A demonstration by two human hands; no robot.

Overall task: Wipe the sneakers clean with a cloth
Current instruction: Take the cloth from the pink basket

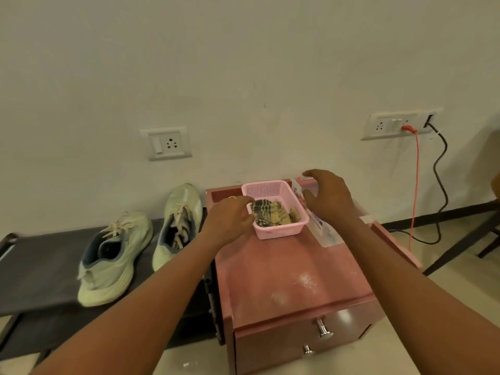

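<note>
— What's the biggest thing around the pink basket (278,231)?

— The reddish desk (292,269) under it. The basket sits at the desk's far end, close to the wall. Well to the basket's left is a dark shoe rack (40,266), lower than the desk.

— And the sneakers?

— Both are on that rack, pale green, laces loose. One sneaker (181,220) lies just left of the basket, beyond the desk's edge, toe towards the wall. The other sneaker (113,261) lies further left and nearer the camera.

— The hands?

— The left hand (230,216) is at the basket's left rim, fingers curled, thumb and forefinger pinching the edge of the cloth (273,212). The right hand (330,197) hovers at the basket's right side, fingers spread and relaxed, holding nothing.

— Where exactly is the cloth?

— Inside the basket, crumpled on its bottom, checked in dark and tan.

— Anything smaller?

— A white printed packet (324,234) lies on the desk touching the basket's right wall, partly under the right hand. A wall socket (169,143) sits up and to the basket's left. A red cable (415,185) hangs down the wall well to its right.
</note>
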